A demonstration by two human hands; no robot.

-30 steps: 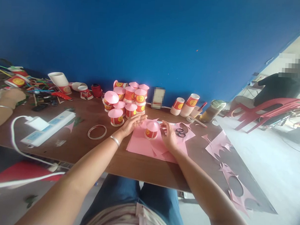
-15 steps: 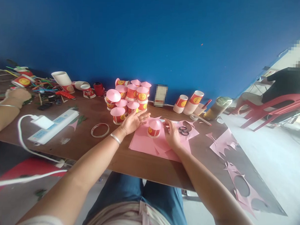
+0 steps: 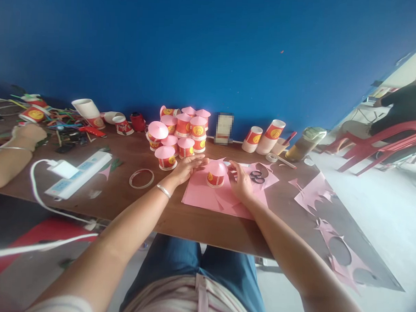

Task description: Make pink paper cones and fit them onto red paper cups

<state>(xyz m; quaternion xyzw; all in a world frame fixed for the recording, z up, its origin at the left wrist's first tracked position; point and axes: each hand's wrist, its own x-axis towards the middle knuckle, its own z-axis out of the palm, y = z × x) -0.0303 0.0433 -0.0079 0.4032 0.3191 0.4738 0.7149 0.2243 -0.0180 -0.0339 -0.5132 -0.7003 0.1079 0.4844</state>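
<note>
An upside-down red paper cup [image 3: 215, 179] with a pink paper cone on top stands on a stack of pink paper [image 3: 201, 195] between my hands. My left hand [image 3: 189, 168], a silver bangle at its wrist, is open at the cup's left, fingers stretched toward the cone. On the other side, my right hand [image 3: 241, 182] is open with loosely bent fingers close to the cup and holds nothing. Whether any fingertip touches the cone I cannot tell. Dark-handled scissors [image 3: 257, 177] lie on the paper just right of my right hand.
Several cone-topped cups [image 3: 166, 158] are grouped behind my left hand. Stacked cups [image 3: 271, 136], a tape roll [image 3: 271, 157] and a jar [image 3: 304, 144] line the wall. Pink scraps [image 3: 315, 193] lie right. A power strip [image 3: 79, 174] and another person's hand [image 3: 29, 136] are at left.
My left hand has turned from palm-up to a flatter pose beside the cone. My right hand stays at the cup's right. The whole view has shifted slightly.
</note>
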